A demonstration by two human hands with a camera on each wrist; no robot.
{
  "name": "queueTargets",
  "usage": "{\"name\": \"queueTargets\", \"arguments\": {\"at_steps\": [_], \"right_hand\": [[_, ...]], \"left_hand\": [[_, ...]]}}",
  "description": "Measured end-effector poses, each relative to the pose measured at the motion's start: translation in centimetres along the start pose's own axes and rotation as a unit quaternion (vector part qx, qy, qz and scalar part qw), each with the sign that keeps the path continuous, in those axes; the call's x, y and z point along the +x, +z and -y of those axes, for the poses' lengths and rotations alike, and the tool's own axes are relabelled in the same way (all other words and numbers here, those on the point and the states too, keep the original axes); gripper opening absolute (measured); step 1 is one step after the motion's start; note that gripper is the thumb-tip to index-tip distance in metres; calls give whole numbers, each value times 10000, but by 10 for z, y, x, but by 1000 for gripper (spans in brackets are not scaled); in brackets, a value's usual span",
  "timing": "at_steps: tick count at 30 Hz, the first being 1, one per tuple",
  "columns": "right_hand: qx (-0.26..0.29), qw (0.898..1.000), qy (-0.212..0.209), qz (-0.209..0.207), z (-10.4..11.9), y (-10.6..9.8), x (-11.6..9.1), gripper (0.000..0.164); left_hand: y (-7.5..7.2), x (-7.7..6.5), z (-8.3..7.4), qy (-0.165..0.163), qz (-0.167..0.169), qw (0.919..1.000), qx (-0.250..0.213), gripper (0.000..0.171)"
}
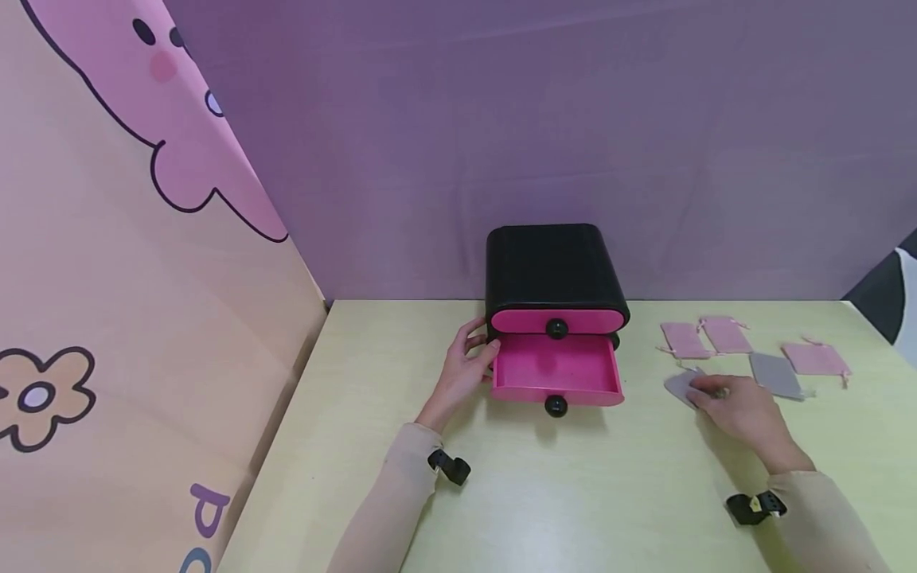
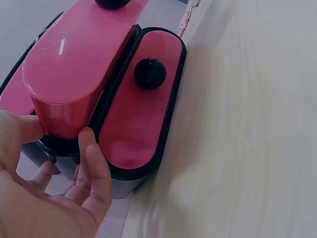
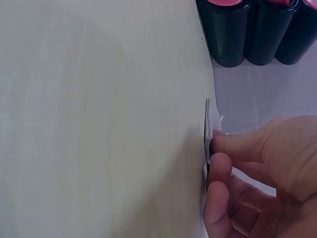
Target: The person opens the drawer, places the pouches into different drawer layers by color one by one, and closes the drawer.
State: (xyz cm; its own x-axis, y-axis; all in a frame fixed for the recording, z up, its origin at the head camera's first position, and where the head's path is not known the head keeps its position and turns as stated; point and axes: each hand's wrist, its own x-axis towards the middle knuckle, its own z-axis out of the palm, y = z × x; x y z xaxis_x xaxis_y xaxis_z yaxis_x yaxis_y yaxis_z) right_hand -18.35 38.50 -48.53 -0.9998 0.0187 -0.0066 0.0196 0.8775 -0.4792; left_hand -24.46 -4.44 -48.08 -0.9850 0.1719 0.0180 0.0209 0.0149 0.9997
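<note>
A small black cabinet (image 1: 552,267) has its pink middle drawer (image 1: 555,366) pulled out, and the bare inside of the drawer shows. My left hand (image 1: 462,370) grips the drawer at its left side, beside the cabinet. In the left wrist view the thumb (image 2: 29,130) is on one edge of the drawer and the curled fingers are at the other. To the right, my right hand (image 1: 741,410) pinches a flat grey drawstring pouch (image 1: 680,387) between thumb and fingers. In the right wrist view the pouch (image 3: 208,121) shows edge-on, close over the table.
Three pink pouches, such as this far right one (image 1: 815,359), and another grey pouch (image 1: 776,376) lie beyond and beside my right hand. The upper drawer (image 1: 523,321) and the lower drawer (image 2: 133,114) are closed. A purple cloth (image 1: 394,159) hangs behind the table (image 1: 358,382).
</note>
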Motion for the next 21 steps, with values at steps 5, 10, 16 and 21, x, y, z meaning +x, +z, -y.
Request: {"name": "queueTargets", "arguments": {"at_steps": [5, 10, 16, 21], "right_hand": [[34, 9999, -118, -119, -5, 1, 0, 35], [68, 9993, -264, -257, -8, 3, -1, 31], [35, 9983, -440, -389, -11, 4, -1, 26], [12, 9975, -483, -515, -12, 4, -4, 24]], "left_hand": [[0, 0, 0, -37, -8, 10000, -3, 60], [0, 0, 0, -61, -28, 10000, -38, 59], [0, 0, 0, -85, -54, 9999, -85, 59], [1, 0, 0, -78, -36, 9999, -66, 59]]}}
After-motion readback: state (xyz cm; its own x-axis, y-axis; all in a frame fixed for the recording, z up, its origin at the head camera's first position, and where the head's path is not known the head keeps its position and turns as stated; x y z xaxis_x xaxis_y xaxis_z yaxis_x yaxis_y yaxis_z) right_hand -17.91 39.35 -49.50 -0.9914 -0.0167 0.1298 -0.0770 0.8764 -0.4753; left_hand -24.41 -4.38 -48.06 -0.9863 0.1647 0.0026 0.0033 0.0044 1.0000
